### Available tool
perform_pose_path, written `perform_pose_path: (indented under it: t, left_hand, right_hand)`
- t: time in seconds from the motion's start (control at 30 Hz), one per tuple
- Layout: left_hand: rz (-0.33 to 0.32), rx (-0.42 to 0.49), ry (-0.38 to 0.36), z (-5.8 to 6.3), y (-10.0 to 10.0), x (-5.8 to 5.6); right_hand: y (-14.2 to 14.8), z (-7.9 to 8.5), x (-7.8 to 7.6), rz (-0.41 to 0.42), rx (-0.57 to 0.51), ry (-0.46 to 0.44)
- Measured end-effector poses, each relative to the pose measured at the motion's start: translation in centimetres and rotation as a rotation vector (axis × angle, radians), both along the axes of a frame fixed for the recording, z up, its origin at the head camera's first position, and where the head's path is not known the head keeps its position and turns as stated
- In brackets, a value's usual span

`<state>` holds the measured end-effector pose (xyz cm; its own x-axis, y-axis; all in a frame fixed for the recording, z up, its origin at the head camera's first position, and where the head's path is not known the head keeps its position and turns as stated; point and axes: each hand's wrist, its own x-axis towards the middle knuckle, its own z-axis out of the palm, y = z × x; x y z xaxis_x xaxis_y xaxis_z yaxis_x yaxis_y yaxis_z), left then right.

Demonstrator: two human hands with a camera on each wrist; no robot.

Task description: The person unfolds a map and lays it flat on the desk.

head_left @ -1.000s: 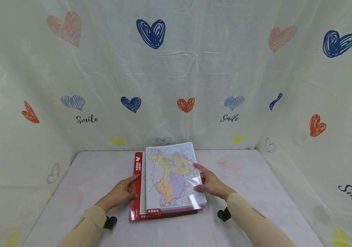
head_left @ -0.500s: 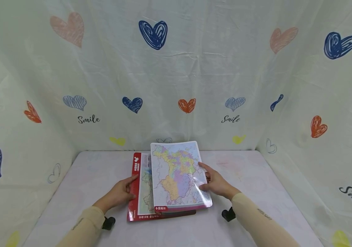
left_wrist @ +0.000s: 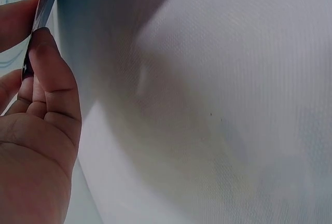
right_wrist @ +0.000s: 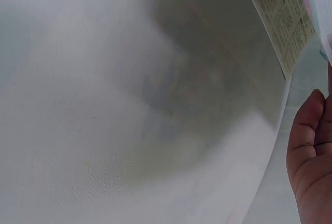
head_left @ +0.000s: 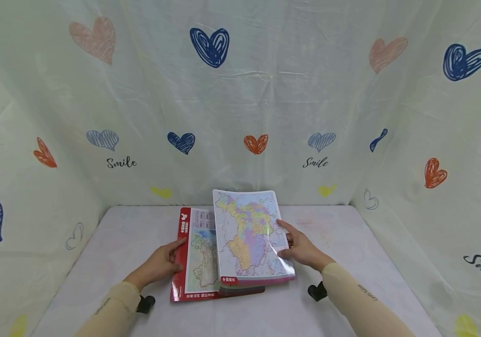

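Observation:
Two glossy map sheets overlap in the head view. A red-bordered map (head_left: 200,267) with a green and blue print lies behind. My left hand (head_left: 154,265) pinches its left edge; the left wrist view shows the fingers (left_wrist: 54,73) on both sides of that thin edge. Over its right part is a pale map with coloured regions (head_left: 246,243), hiding much of it. My right hand (head_left: 303,248) grips the pale map's right edge. In the right wrist view, only part of this hand (right_wrist: 314,167) shows, beneath a sheet with dense small print (right_wrist: 280,16).
A white table (head_left: 118,243) carries everything, with a heart-printed curtain (head_left: 282,93) behind and at both sides. Small black devices sit at the left wrist (head_left: 145,304) and the right wrist (head_left: 317,291).
My right hand has moved right with the pale map, uncovering more of the red-bordered one. My left hand has shifted slightly left, still holding the red-bordered map.

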<state>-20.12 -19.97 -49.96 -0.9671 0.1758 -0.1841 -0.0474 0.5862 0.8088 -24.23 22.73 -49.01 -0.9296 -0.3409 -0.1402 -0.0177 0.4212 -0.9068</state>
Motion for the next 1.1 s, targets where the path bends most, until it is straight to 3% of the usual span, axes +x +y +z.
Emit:
perform_pose_path:
  t: [0.53,0.87,1.1]
  left_hand:
    - [0.035,-0.008,-0.018,-0.3,-0.6,0.0]
    - [0.031,-0.012,-0.012,-0.2,-1.0,0.0]
    - [0.045,-0.01,-0.035,-0.2,-1.3,0.0]
  right_hand:
    - [1.6,0.3,0.0,-0.009,0.008,0.024]
    - [1.7,0.3,-0.1,-0.061,0.015,-0.006]
    - [2.3,0.4,-0.2,-0.043,0.008,0.008]
